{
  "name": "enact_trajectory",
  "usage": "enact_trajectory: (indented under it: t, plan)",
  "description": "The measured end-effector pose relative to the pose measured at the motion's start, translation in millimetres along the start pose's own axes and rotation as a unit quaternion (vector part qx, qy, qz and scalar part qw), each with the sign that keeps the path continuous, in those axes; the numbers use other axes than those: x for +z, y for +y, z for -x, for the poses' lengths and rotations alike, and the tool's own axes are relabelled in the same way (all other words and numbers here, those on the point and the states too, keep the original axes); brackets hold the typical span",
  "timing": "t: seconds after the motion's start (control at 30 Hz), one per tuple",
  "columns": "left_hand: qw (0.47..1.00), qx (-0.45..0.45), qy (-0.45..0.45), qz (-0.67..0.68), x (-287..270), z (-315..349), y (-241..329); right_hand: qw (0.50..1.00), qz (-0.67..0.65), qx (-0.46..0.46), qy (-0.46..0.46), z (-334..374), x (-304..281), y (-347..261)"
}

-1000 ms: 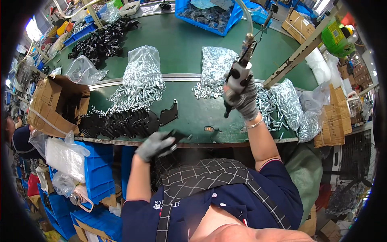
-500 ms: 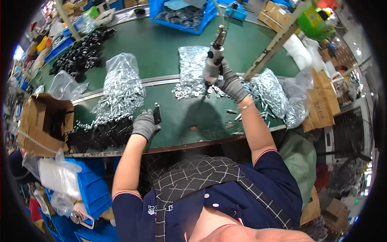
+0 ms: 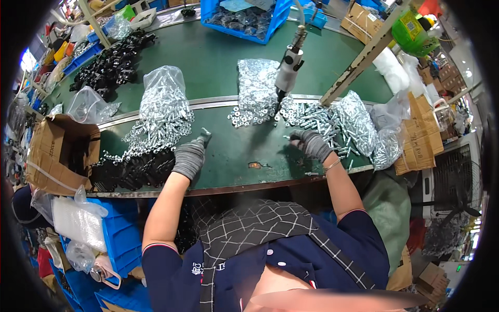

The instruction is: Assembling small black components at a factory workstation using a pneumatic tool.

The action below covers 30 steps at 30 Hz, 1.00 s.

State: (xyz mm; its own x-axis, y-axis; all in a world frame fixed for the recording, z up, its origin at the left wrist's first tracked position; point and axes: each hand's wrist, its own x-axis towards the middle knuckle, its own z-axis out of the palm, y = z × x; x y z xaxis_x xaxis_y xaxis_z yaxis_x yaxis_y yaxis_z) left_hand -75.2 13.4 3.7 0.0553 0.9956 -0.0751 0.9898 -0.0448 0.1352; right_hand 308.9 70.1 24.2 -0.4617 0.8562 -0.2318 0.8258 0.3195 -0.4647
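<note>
Worktop [image 3: 223,174]: green, smooth, scuffed. Driver [image 3: 287,73]: pale barrel, dark tip downward, long axis tilted; lies ahead and slightly left of the right hand [image 3: 313,144], which is nearer, and ahead-right of the left hand [image 3: 188,157]. Loose bolts [image 3: 321,125]: silvery, cylindrical, just beyond right hand. Both hands in ribbed grey knit. Left fingers closed on small shiny metal piece [image 3: 206,132]; right fingers bent, cannot tell whether gripping.

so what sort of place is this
Most likely a factory assembly workshop: the long green bench carries loose heaps of small metal fasteners and a row of black parts, and a power tool on a hose seems to hang over it.
</note>
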Motion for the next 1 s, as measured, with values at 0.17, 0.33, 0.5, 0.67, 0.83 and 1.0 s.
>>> enact_trajectory:
  t: [0.17, 0.33, 0.5, 0.67, 0.83, 1.0]
  plan:
    - [0.729, -0.059, -0.106, 0.674, -29.1, 31.9, 49.8, 0.938, -0.300, -0.151, 0.082, 0.5, 47.8, -81.0]
    - [0.588, -0.076, -0.105, 0.798, -4.5, 49.1, 78.1, 0.886, -0.443, -0.132, -0.012, 3.1, 63.3, -112.9]
    - [0.502, -0.043, -0.176, 0.846, 16.9, 54.2, 66.3, 0.811, -0.562, -0.088, -0.137, 6.4, 58.4, -115.0]
    - [0.446, -0.121, -0.170, 0.870, 31.1, 56.4, 75.3, 0.798, -0.572, -0.062, -0.181, 6.4, 51.9, -117.2]
    - [0.314, -0.076, -0.209, 0.923, 48.9, 53.6, 79.3, 0.729, -0.667, -0.071, -0.139, 3.9, 58.6, -125.1]
    - [0.366, -0.103, -0.069, 0.922, 41.2, 47.3, 101.3, 0.814, -0.574, -0.064, -0.062, -2.6, 53.6, -119.4]
